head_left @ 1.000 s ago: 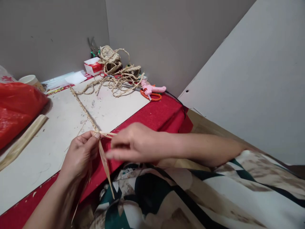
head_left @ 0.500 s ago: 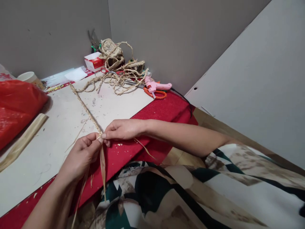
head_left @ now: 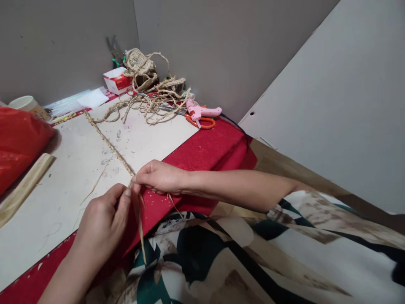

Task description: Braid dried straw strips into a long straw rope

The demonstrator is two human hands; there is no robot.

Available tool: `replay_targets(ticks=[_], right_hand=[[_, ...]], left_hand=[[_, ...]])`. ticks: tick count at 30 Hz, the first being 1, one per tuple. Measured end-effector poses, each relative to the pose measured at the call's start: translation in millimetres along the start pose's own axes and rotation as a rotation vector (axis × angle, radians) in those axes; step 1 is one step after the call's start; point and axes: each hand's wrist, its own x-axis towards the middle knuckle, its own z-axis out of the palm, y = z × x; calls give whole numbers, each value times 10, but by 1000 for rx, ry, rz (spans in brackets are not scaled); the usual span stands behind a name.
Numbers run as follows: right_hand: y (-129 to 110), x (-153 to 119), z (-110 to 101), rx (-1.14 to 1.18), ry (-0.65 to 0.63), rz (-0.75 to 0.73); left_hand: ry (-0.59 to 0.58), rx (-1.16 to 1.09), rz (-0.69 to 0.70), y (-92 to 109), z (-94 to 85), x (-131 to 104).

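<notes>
A straw-coloured braided cord (head_left: pixel 110 145) runs taut from the tabletop toward me. My right hand (head_left: pixel 163 177) is closed in a pinch on its near end. Just below and to the left, my left hand (head_left: pixel 103 215) pinches a straw strand with thumb and forefinger, close to the right fingertips. A flat loose strand (head_left: pixel 140 230) hangs from the braid's end past the table edge. Another thin strand (head_left: pixel 175 206) dangles beneath my right wrist. The exact crossing of the strands is hidden by my fingers.
At the back lies tangled braided rope (head_left: pixel 148 101), with a pink glue gun (head_left: pixel 202 112) and orange-handled scissors (head_left: pixel 207 123) beside it. A red-white box (head_left: pixel 117 81), pliers (head_left: pixel 115 52), a cup (head_left: pixel 27 104), a red plastic bag (head_left: pixel 23 145) and a straw bundle (head_left: pixel 25 188) occupy the table.
My left hand has moved slightly down and away from the right, opening a small gap between their fingertips. My right hand stays on the braid's end. The camera view has shifted slightly.
</notes>
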Motion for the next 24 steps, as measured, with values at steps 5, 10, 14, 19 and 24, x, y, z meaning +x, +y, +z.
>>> replay_targets(ticks=[5, 10, 14, 19, 24], right_hand=[[-15, -28, 80, 251, -90, 101], [-2, -38, 123, 320, -91, 106], [1, -34, 87, 380, -148, 112], [-39, -22, 15, 425, -224, 131], [-64, -12, -32, 368, -281, 130]], left_hand=[[31, 325, 67, 49, 192, -22], [-2, 436, 102, 74, 262, -48], [31, 108, 157, 60, 137, -92], [437, -366, -143, 24, 8, 0], [-14, -862, -310, -3, 105, 169]])
